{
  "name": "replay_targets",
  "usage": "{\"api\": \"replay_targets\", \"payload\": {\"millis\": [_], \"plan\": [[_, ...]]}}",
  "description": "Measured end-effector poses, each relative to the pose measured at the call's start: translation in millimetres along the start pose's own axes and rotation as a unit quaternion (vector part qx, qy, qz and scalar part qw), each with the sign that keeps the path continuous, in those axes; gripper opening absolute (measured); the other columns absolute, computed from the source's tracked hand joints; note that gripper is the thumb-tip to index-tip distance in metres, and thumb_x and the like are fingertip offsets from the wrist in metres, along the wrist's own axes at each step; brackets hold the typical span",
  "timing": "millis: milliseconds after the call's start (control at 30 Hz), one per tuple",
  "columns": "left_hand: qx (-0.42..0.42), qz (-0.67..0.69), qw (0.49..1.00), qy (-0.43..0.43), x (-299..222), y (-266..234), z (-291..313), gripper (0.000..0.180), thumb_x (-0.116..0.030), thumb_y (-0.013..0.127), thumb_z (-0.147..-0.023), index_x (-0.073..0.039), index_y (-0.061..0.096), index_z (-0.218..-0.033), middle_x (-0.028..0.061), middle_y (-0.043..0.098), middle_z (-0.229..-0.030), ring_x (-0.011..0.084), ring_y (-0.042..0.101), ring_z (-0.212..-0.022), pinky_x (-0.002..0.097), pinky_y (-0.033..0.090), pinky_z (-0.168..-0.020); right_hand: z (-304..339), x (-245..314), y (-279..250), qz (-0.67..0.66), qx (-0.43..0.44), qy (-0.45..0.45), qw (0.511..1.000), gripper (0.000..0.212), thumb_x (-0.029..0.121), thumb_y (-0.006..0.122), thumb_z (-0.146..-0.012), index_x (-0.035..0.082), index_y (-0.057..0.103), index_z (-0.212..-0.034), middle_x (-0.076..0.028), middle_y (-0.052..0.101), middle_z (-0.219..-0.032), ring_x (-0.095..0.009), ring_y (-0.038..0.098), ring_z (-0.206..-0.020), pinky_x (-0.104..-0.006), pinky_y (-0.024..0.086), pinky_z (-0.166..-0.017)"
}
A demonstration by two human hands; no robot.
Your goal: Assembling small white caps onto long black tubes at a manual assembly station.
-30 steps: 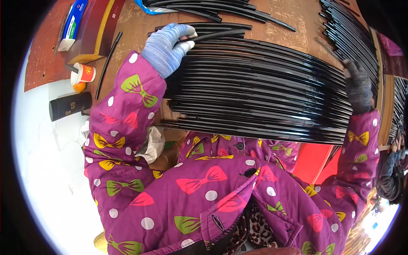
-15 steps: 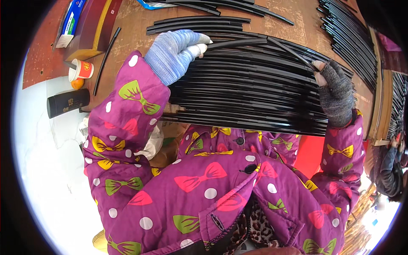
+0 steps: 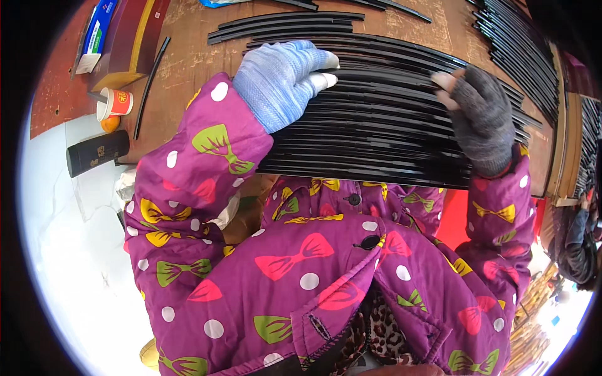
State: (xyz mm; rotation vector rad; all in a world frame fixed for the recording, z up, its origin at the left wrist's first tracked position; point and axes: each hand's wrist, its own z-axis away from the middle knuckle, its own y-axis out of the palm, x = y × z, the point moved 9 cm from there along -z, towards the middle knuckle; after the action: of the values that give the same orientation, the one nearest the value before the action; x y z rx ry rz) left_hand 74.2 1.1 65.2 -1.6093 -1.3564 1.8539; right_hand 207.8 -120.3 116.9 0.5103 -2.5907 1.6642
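Slender black rods (image 3: pixel 376 135) lie side by side in a dense row in front of me, some with thicker sections along them. My left hand (image 3: pixel 282 78), in a light blue knit glove with pale fingertips, bends over the upper left of the row. Its thumb and forefinger close around a black rod (image 3: pixel 364 70) there. My right hand (image 3: pixel 480 116) wears a dark grey glove with bare fingertips and is over the row's right part. Its fingers are curled together at the rods; whatever they hold is hidden.
More black rods (image 3: pixel 282 26) lie beyond the row, and another bundle (image 3: pixel 520 59) is at the far right. On the left are a single rod (image 3: pixel 150 88), a dark red box (image 3: pixel 125 47), a paper cup (image 3: pixel 116 104), an orange fruit (image 3: pixel 110 124) and a black case (image 3: pixel 97 152).
The rod raised between my hands has come down among the others. My left hand has shifted right, and my right hand has moved left and slightly up.
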Motion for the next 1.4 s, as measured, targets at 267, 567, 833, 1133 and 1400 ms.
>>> {"api": "replay_targets", "payload": {"millis": [267, 567, 833, 1133, 1400], "plan": [[0.065, 0.170, 0.971, -0.155, 47.1, 8.5, 23.0, 0.020, -0.009, 0.055, -0.079, 0.001, 0.060, -0.096, 0.0033, 0.057, -0.066, 0.0086, 0.052, -0.063, 0.0235, 0.043, -0.061, 38.3, -72.4, -43.5, 0.080, -0.082, 0.194, 0.974, 0.034, 0.025, 0.057, -0.082, 0.005, 0.054, -0.109, -0.007, 0.059, -0.089, -0.014, 0.055, -0.076, -0.0248, 0.044, -0.064], [0.141, 0.241, 0.939, -0.201, 30.3, 9.8, 27.0, 0.020, -0.007, 0.056, -0.078, 0.003, 0.060, -0.095, 0.0048, 0.060, -0.067, 0.0088, 0.056, -0.064, 0.0209, 0.044, -0.059, 142.1, -145.1, -26.9, -0.325, -0.126, 0.440, 0.828, 0.030, 0.026, 0.047, -0.087, 0.003, 0.056, -0.104, -0.005, 0.055, -0.080, -0.008, 0.044, -0.057, -0.0191, 0.034, -0.050], [0.107, 0.176, 0.970, -0.127, -6.4, 15.5, 14.3, 0.021, -0.010, 0.061, -0.075, 0.002, 0.061, -0.092, 0.0085, 0.062, -0.069, 0.0116, 0.057, -0.059, 0.0242, 0.046, -0.059, 51.7, -21.1, 6.2, -0.291, -0.050, 0.291, 0.910, 0.018, 0.015, 0.051, -0.082, 0.002, 0.057, -0.093, -0.004, 0.055, -0.075, -0.011, 0.050, -0.062, -0.0217, 0.040, -0.056], [0.104, 0.100, 0.989, -0.039, -5.7, 18.0, 8.0, 0.022, -0.016, 0.059, -0.078, -0.003, 0.061, -0.095, 0.0120, 0.063, -0.081, 0.0197, 0.060, -0.073, 0.0288, 0.047, -0.068, 57.9, -26.0, 36.0, -0.488, -0.050, 0.427, 0.760, 0.025, 0.018, 0.056, -0.077, -0.001, 0.056, -0.094, -0.004, 0.052, -0.062, -0.009, 0.047, -0.050, -0.0202, 0.037, -0.048], [0.070, 0.087, 0.979, -0.168, 60.7, -6.8, 37.6, 0.020, -0.012, 0.060, -0.077, 0.001, 0.061, -0.093, 0.0071, 0.061, -0.069, 0.0100, 0.056, -0.061, 0.0240, 0.046, -0.058, 104.2, -78.3, 21.7, -0.621, -0.132, 0.404, 0.659, 0.022, 0.018, 0.053, -0.079, 0.000, 0.054, -0.092, -0.003, 0.049, -0.058, -0.010, 0.039, -0.044, -0.0241, 0.033, -0.045]]}}
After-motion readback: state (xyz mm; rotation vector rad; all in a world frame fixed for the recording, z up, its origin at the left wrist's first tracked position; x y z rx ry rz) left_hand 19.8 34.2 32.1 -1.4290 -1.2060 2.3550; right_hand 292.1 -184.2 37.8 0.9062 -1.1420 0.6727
